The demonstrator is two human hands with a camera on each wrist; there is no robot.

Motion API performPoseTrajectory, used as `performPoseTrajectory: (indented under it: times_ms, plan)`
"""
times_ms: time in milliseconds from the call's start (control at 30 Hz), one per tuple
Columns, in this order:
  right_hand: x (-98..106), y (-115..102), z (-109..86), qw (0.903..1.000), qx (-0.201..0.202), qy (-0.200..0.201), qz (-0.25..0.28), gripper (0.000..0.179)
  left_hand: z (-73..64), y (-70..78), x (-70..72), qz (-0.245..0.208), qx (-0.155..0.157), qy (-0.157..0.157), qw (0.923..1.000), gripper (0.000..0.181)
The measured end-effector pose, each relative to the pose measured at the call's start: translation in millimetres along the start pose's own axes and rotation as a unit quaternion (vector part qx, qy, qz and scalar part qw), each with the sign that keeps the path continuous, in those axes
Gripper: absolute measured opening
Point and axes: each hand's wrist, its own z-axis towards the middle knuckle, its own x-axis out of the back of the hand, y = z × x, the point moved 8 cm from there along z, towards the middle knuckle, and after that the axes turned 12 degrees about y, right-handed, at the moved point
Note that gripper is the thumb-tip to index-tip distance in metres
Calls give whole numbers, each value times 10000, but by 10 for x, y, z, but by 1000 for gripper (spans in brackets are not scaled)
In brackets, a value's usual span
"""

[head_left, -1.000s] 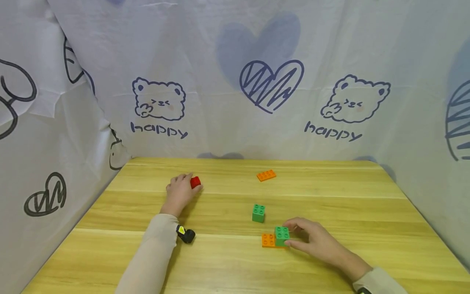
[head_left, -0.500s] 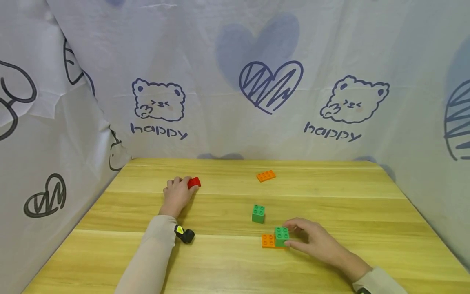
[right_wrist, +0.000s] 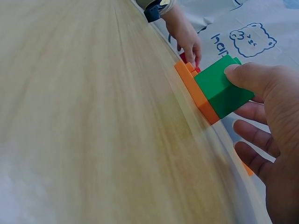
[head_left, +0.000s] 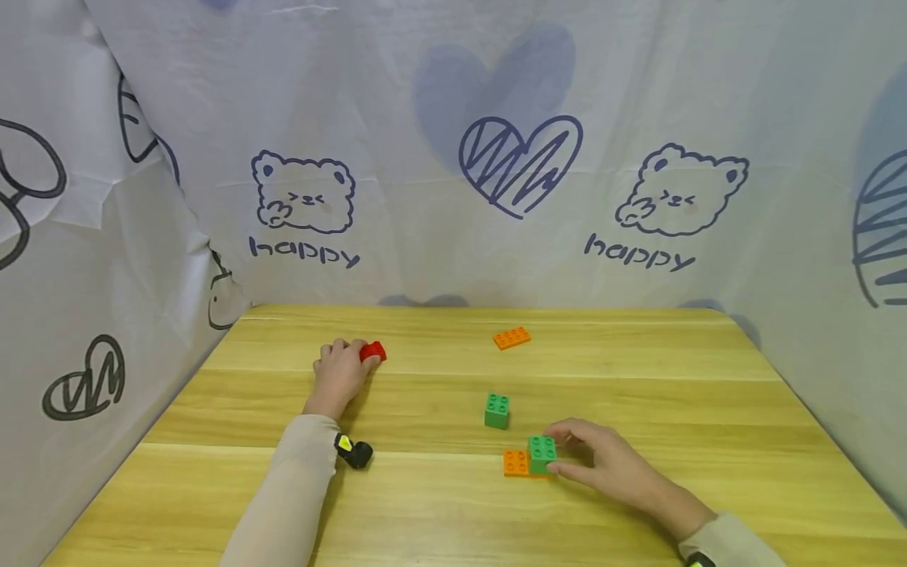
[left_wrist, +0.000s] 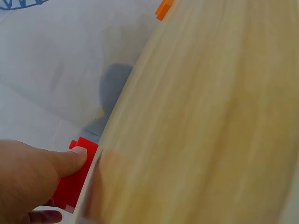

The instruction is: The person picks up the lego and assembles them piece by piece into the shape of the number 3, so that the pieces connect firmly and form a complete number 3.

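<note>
Left hand at the far left of the table, pinching the red brick; from the left wrist I see the thumb flat on one red face, fingers going behind it, their contact mostly hidden. I cannot tell whether the brick touches the wood. Right hand nearer me, right of centre: thumb on one side of the green brick, forefinger behind, a pinch, with the remaining fingers loosely bent and off it. That brick sits upright on the right half of the near plate, an orange one; I count four bare studs on its left half. Whether it is pushed fully down, I cannot tell. Loose green stands studs up just beyond the near plate, a little to the left, apart from it. Far plate, also orange, lies slightly askew near the back edge, right of the red brick and well apart. Pale sleeves on both arms; black device at the left wrist. Printed cloth hangs behind, with bears and hearts.
</note>
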Motion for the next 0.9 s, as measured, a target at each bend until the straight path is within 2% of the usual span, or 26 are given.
performPoseTrajectory:
  times_ms: [333, 633, 900]
  plan:
    - [7, -7, 7, 10000, -25, -26, 22, 39, 27, 126, 106, -81, -36, 177, 9998, 51]
    - [13, -10, 2, 10000, 21, 41, 17, 38, 36, 382, 255, -182, -507, 538, 9971, 44]
    - [15, 19, -6, 9999, -85, 105, -79, 37, -7, 698, 457, -335, -918, 698, 9928, 43]
